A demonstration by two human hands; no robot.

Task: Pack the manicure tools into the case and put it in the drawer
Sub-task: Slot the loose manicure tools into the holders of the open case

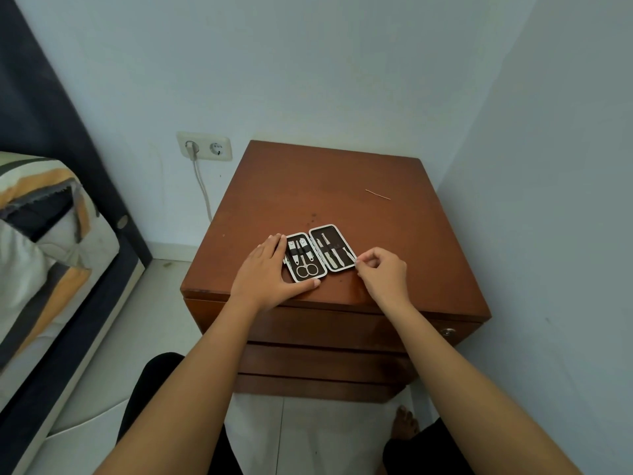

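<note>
Brown wood makes up the nightstand point(342, 186), whose flat top serves as the table; its three drawer fronts point(329, 332) face the person and all sit closed. An open manicure case point(320, 252) lies flat near the front edge of the top, toward six o'clock, both halves facing up. Its left half holds scissors point(306, 269) and other small steel tools under a strap; its right half holds a row of slim tools point(335, 256), likewise strapped in.

At the case's nine o'clock side rests the left hand point(265, 274), palm down and fingers spread wide, fingertips along the case's left rim and the thumb stretched under its near edge; this grip holds nothing, it only lies against the case. At the case's four o'clock corner is the right hand point(382, 272), fingers curled in a narrow pinch whose tips touch the rim of the right half; whether anything lies between them I cannot tell.

Toward one o'clock on the top lies a thin pale sliver point(377, 194), well apart from the case. A wall socket point(204, 146) with a white cable sits at ten o'clock, a bed point(44, 252) at nine.
</note>
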